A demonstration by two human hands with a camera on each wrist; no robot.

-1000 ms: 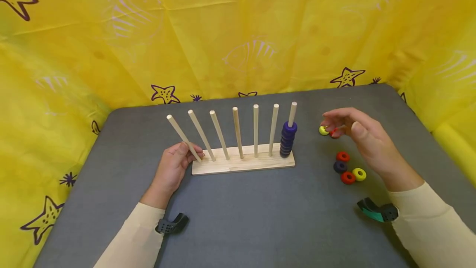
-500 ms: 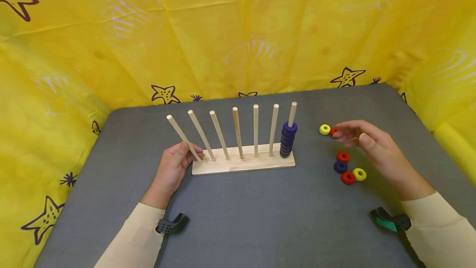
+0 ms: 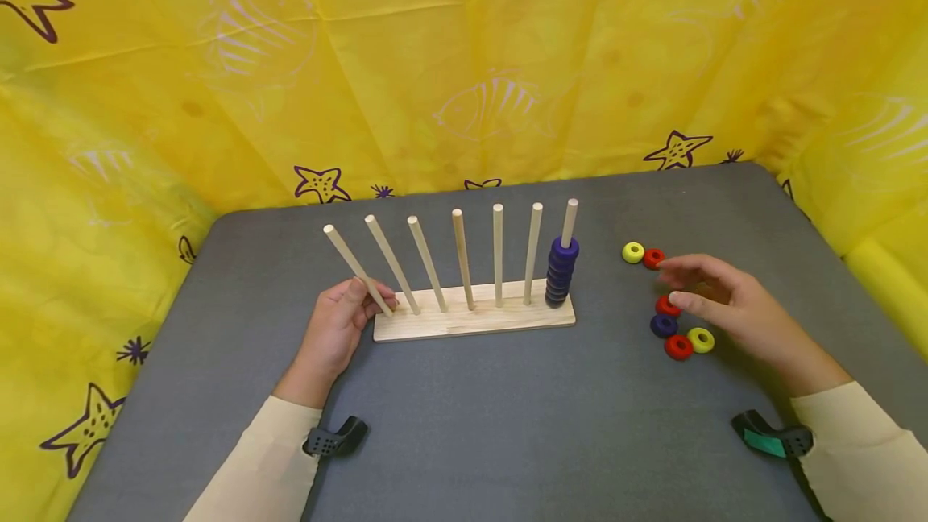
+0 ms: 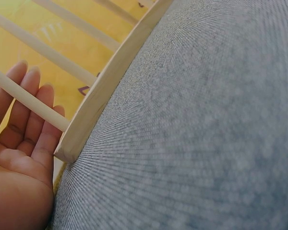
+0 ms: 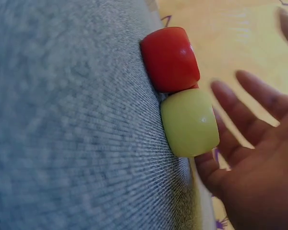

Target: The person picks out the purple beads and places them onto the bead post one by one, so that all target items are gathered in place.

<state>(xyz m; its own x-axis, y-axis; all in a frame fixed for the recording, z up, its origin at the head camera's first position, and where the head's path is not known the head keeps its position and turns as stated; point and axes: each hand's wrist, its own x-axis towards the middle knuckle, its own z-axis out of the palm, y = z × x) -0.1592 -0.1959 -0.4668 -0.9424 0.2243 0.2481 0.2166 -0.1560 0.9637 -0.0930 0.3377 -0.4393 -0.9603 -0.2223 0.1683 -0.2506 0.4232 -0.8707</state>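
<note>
A wooden peg stand (image 3: 474, 321) rests on the table, its upright pegs in a row. Several purple rings (image 3: 561, 272) are stacked on its rightmost peg. My left hand (image 3: 341, 329) grips the stand's left end, with its thumb against the leftmost peg (image 4: 29, 98) and its fingers behind it. My right hand (image 3: 732, 312) hovers over the loose rings at the right, its fingers spread and nothing between them. Under its thumb is a red ring (image 3: 668, 307). Nearby lie a dark blue ring (image 3: 664, 325), another red ring (image 5: 170, 60) and a yellow ring (image 5: 189, 123).
Farther back on the grey table (image 3: 493, 425) lie a yellow ring (image 3: 633, 253) and a red ring (image 3: 653, 258), side by side. Behind the table hangs a yellow cloth (image 3: 406, 95) with sea-creature drawings. A dark strap device (image 3: 772, 435) sits at the right wrist.
My right hand has moved from over the far yellow and red rings toward the nearer group, shifting right and closer to me. My left hand and the stand stay in place.
</note>
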